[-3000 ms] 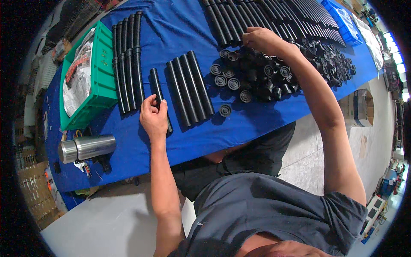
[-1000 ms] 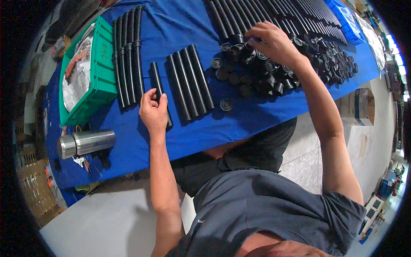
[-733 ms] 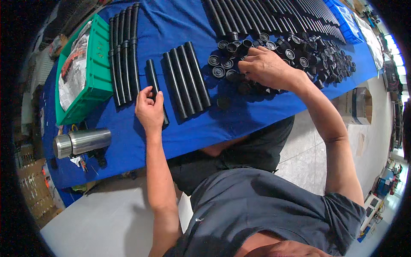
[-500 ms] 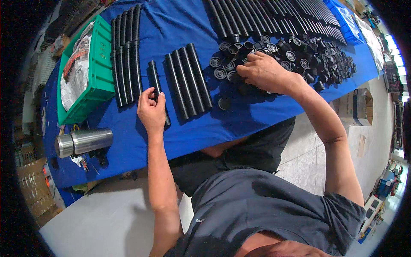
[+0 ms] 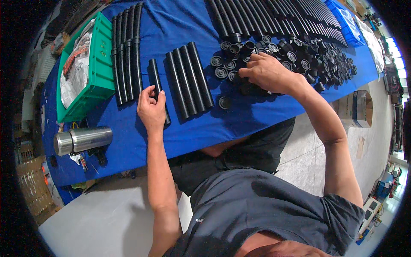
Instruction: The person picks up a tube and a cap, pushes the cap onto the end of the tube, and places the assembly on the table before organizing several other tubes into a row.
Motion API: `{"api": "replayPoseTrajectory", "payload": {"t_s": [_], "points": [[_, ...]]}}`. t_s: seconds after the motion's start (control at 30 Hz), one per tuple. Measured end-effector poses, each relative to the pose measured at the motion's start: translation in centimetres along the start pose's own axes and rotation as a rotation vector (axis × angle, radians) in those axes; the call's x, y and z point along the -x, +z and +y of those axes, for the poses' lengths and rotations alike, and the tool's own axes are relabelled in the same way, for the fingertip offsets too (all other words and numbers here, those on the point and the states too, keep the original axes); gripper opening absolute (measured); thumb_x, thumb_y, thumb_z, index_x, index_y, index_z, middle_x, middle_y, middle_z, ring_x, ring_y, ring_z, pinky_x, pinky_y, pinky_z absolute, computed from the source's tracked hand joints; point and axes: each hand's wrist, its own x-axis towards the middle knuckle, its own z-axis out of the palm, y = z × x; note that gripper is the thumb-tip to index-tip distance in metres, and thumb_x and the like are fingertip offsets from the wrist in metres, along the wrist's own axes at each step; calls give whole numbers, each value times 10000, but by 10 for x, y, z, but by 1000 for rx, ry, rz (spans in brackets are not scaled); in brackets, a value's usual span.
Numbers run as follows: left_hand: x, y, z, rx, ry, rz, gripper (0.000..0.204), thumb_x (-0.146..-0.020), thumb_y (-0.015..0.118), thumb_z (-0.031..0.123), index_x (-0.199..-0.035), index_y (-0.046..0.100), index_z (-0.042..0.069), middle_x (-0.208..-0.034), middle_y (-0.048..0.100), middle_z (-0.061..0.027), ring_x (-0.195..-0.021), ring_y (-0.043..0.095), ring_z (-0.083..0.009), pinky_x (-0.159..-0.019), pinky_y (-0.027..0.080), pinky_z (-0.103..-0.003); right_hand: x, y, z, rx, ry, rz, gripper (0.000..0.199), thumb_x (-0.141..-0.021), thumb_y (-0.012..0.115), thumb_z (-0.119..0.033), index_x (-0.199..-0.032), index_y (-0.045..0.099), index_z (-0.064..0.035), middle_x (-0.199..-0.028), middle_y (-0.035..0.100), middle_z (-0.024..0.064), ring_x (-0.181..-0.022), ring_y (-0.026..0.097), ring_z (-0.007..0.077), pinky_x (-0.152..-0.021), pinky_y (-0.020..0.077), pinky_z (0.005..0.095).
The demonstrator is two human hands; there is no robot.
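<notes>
My left hand [image 5: 151, 108] rests on a single black tube [image 5: 155, 81] lying on the blue tablecloth [image 5: 257, 115], fingers curled around its near end. My right hand [image 5: 267, 72] lies palm down on a heap of small black round caps [image 5: 299, 58], fingers closed among them; whether it holds one is hidden. One loose cap [image 5: 224, 102] sits near the table's front edge. Between my hands lies a short row of black tubes [image 5: 188, 77].
A green crate [image 5: 96, 81] with papers stands at the left, next to long joined black tubes [image 5: 126, 51]. A steel flask [image 5: 83, 139] lies near the front left. Many long black tubes [image 5: 274, 17] fill the back. A blue bin [image 5: 344, 23] sits far right.
My right hand came down from the far side of the cap heap to its near side and settled on the caps. My left hand stayed on the single tube.
</notes>
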Motion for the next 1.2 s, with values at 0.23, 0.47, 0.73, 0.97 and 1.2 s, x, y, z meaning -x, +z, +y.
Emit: {"api": "replayPoseTrajectory", "payload": {"t_s": [0.23,0.47,0.73,0.97,1.2], "points": [[0,0,-3,-8,25,-1,305,-818,755,123,-1079,665,-7,-863,646,-53,-611,527,-60,-603,465,-232,0,-2,0,44,-17,-34,319,-781,649,-138,-1098,630,-162,-935,670,43,-1009,594,279,-926,456,406],[0,0,0,-1,19,2,300,-820,753,122,-1078,666,-4,-861,648,-50,-600,522,-59,-590,463,-232,2,-3,5,61,-16,3,248,-770,667,-136,-1015,632,-143,-950,649,39,-1005,579,267,-889,456,399],[-1,-1,4,-6,18,-3,300,-821,750,121,-1082,666,0,-857,642,-53,-605,524,-65,-591,463,-237,2,3,6,89,-6,122,124,-768,657,-142,-886,628,-116,-889,585,43,-955,564,250,-841,465,379],[0,-3,11,2,-73,-15,304,-801,738,142,-1066,673,8,-891,646,-88,-622,534,-136,-641,491,-297,-4,-20,30,-58,35,322,92,-802,630,-173,-862,639,-104,-828,578,88,-862,579,292,-800,487,402],[1,-3,13,14,-86,-29,305,-796,742,122,-1069,670,8,-895,641,-81,-632,537,-129,-645,492,-288,-66,4,106,-150,357,282,209,-823,683,-211,-955,662,-51,-823,677,149,-828,654,354,-756,502,452]]}}
